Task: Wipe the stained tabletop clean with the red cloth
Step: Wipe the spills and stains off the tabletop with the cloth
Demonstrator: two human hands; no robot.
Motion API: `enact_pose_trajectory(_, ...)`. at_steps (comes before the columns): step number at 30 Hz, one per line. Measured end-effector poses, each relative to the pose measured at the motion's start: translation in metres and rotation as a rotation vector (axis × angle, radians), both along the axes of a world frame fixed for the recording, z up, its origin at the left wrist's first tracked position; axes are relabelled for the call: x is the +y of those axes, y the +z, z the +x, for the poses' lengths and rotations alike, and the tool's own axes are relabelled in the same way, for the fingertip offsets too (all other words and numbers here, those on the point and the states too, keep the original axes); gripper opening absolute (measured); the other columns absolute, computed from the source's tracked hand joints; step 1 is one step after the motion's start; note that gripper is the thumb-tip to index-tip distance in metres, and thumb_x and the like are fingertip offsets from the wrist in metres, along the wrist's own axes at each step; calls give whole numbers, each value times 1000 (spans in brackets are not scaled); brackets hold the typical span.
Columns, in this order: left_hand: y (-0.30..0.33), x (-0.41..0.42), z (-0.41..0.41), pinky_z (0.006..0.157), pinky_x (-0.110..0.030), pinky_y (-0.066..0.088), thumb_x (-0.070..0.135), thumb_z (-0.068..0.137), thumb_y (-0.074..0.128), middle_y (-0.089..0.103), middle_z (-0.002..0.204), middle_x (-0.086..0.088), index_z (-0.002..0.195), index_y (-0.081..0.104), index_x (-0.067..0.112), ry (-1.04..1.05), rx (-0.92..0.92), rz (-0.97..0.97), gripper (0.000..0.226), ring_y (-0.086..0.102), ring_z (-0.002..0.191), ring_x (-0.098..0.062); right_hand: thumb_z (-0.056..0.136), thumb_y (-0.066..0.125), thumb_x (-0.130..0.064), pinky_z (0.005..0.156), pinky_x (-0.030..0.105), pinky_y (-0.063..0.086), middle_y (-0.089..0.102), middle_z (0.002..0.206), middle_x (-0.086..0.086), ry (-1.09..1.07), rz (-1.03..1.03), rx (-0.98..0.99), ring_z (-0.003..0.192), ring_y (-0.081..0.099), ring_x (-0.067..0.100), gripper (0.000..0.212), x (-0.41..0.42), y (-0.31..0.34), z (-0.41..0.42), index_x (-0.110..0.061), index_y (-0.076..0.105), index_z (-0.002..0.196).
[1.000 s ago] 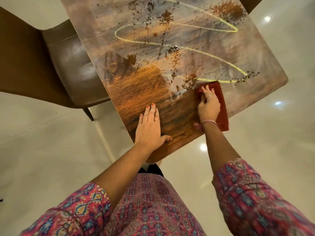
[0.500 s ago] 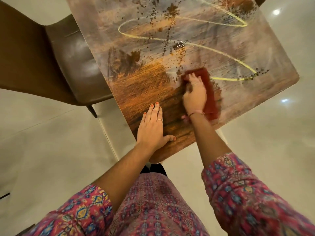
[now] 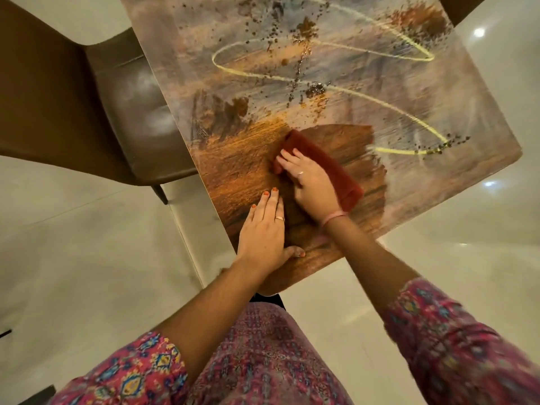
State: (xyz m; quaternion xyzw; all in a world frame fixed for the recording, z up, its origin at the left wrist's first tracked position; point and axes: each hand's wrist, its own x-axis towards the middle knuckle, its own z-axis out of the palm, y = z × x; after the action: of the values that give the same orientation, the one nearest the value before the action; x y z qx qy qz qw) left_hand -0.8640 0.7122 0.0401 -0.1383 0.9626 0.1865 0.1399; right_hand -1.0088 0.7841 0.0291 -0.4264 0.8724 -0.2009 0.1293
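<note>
Wide pale floor (image 3: 87, 258), glossy, with small light spots at the right. Brown chair (image 3: 122, 118) at the left, its seat pushed just beside the surface. Wooden surface (image 3: 467, 118) turned at an angle, heavily stained: orange-brown smears, dark crumbs (image 3: 314, 89) scattered over the far half, a thin yellow looping line (image 3: 377, 103) across it. Darker clean patch of wood near the close corner (around both hands). Patterned pink sleeves (image 3: 455, 340) low in the view. Red cloth (image 3: 327, 162) folded long, lying flat on the surface at the edge of the clean patch. Right hand (image 3: 309, 185) on top of the cloth, fingers (image 3: 285, 163) bent over its left end and pressing it down; ring and pink wristband visible. Left hand (image 3: 263, 229) flat on the surface just beside the right one, fingers straight and together, holding nothing, thumb at the near edge.
</note>
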Motion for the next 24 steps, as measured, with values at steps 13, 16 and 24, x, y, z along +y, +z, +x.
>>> enact_pose_trajectory(13, 3, 0, 1, 116, -36, -1, 70, 73, 58, -6, 160, -7, 150, -4, 8, 0, -12, 57, 117, -5, 146, -23, 80, 45, 11, 117, 36, 24, 43, 146, 4, 85, 120, 66, 139, 33, 24, 64, 11, 3, -47, -15, 46, 139)
enact_pose_trajectory(16, 3, -1, 3, 114, -35, -5, 73, 74, 54, -8, 159, -6, 150, -5, 8, -7, -13, 42, 116, -7, 146, -23, 89, 42, 2, 117, 34, 22, 41, 148, 6, -593, 60, 33, 141, 30, 24, 53, 12, 4, -76, -13, 45, 140)
enact_pose_trajectory(24, 5, -1, 0, 117, -36, 1, 76, 74, 51, -3, 160, -8, 150, 0, 8, -24, -29, 13, 115, -3, 146, -23, 75, 43, 5, 109, 40, 33, 48, 142, 2, 33, 39, 87, 134, 41, 25, 65, 80, -4, 36, -17, 51, 136)
